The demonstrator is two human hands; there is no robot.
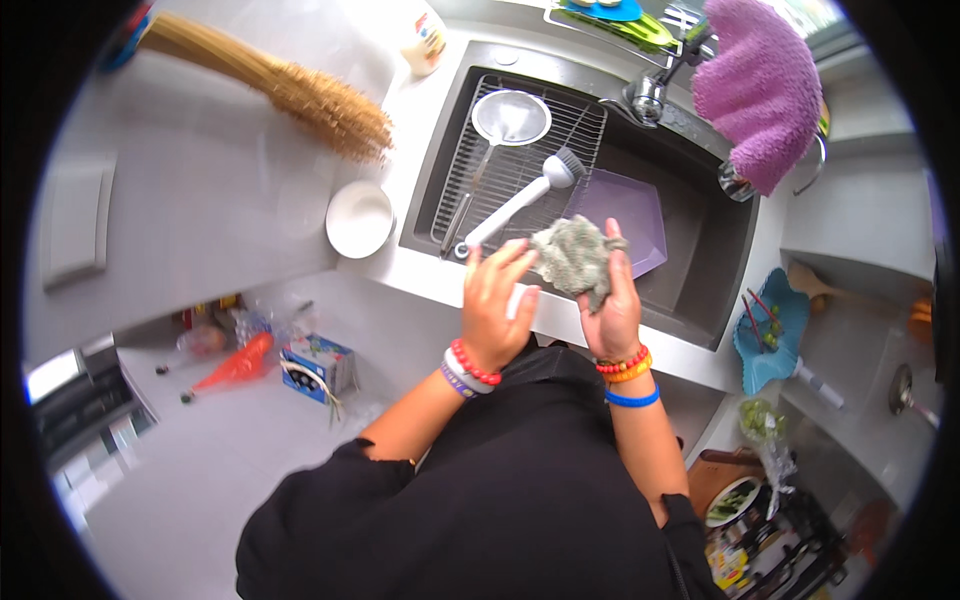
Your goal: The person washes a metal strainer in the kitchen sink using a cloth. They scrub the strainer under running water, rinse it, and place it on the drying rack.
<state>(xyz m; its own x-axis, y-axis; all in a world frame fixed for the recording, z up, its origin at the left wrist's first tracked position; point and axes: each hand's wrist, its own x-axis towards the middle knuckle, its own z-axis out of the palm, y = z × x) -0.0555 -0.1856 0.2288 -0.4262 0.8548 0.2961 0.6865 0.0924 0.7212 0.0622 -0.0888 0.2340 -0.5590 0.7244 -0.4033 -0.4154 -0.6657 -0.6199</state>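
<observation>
A crumpled grey-green cloth rests in my right hand, held at the front edge of the dark sink. Just left of the cloth is my left hand, its fingers apart and holding nothing; its fingertips come close to the cloth. Inside the sink, a wire rack bears a fine-mesh strainer and a white-handled dish brush. A translucent purple board or tray lies in the basin, partly behind the cloth.
Behind the sink stands a chrome faucet, with a fluffy pink-purple towel hanging to its right. A white bowl sits left of the sink, near a straw whisk broom. To the right lies a blue leaf-shaped dish.
</observation>
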